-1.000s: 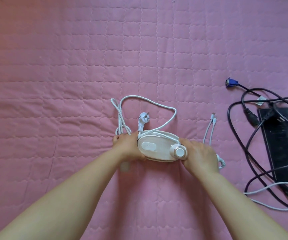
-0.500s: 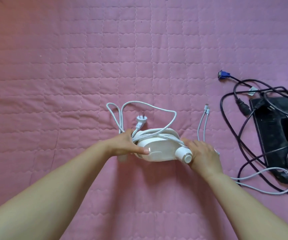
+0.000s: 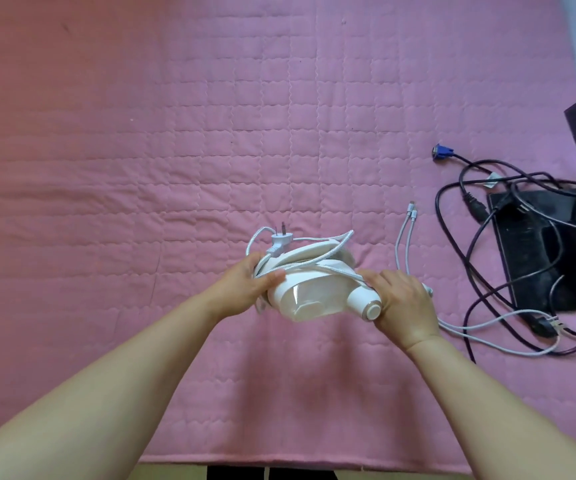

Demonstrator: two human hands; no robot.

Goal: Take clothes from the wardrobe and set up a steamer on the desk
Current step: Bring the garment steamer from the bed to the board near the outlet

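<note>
Above the pink quilt (image 3: 210, 150), left hand (image 3: 245, 289) and right hand (image 3: 400, 303) both clutch the steamer (image 3: 314, 292), though its loose cord (image 3: 331, 242) may snag

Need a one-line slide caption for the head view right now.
Both hands, left and right, hold the white steamer with its cord above a pink quilt.
</note>
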